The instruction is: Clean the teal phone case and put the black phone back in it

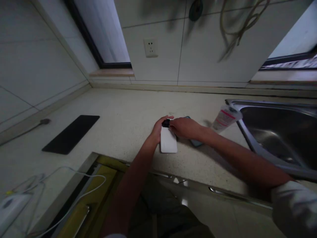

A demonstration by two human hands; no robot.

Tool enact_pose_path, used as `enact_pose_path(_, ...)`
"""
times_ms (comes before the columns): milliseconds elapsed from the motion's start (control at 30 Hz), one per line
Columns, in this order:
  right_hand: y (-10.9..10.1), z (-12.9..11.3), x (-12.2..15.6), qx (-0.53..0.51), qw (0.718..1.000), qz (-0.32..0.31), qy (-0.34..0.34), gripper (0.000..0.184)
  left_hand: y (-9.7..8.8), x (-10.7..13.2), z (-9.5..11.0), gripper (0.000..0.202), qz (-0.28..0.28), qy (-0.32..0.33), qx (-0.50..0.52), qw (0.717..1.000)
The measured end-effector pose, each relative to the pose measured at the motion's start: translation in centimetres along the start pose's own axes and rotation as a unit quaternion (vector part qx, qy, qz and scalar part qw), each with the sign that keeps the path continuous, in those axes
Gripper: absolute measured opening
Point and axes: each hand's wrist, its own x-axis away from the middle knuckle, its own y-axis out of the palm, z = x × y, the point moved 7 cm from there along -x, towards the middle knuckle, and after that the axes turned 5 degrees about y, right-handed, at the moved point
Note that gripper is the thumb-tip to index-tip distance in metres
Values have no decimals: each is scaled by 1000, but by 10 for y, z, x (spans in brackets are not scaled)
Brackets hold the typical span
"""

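Note:
A white phone (168, 141) with a black camera area (165, 123) at its far end lies back up on the pale countertop in front of me. My left hand (158, 128) grips its left edge, thumb and fingers around the far end. Over the black area, my right hand (182, 127) has its fingers bunched together at the right side; whatever they pinch is too small or hidden to make out. Partly covered by my right hand and wrist, a blue-green phone-like slab (196, 143) lies on the counter.
A clear plastic cup (226, 118) with pink print stands by the steel sink (272, 132) at right. A black flat mat (71, 134) lies at left, and a white power strip (15, 208) with cables sits at lower left. A wall socket (150, 47) is ahead.

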Motion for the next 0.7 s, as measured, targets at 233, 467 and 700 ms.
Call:
enact_pose_path(233,-3,-1,-4,-56,994,90,31,31,0,2,-11,41,-3,-62,27,998)
enact_pose_path(467,-9,-13,-1,-45,986,159,-27,27,6,4,-12,60,-36,-59,60,996)
enact_pose_path(700,-3,-43,7,-37,977,113,-177,25,8,5,-2,73,-39,-23,45,998)
